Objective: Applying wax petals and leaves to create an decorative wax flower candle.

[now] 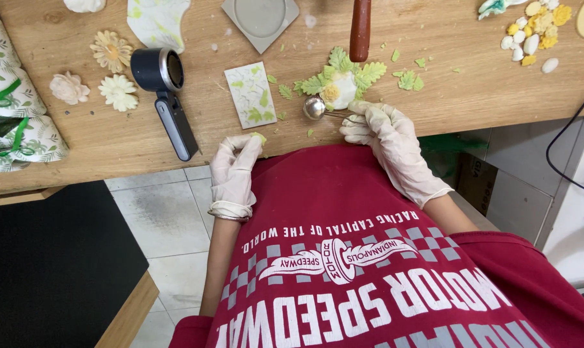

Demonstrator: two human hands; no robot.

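Note:
Both my hands wear pale thin gloves at the near edge of a wooden table (pixel 98 138). My right hand (pixel 383 132) grips the thin handle of a small metal ball-ended tool (pixel 315 107), whose round end rests beside a white and yellow clay flower ringed with green leaves (pixel 341 82). My left hand (pixel 235 164) pinches a small pale green clay bit (pixel 259 136) between its fingertips at the table's edge. Green crumbs lie scattered around the flower.
A dark handheld device (pixel 165 93) lies left of a small tile with green leaf shapes (pixel 254 94). Three pale clay flowers (pixel 111 50) sit further left. A grey square dish (pixel 260 18), a brown wooden handle (pixel 360 29) and yellow-white clay pieces (pixel 535 29) lie at the far side.

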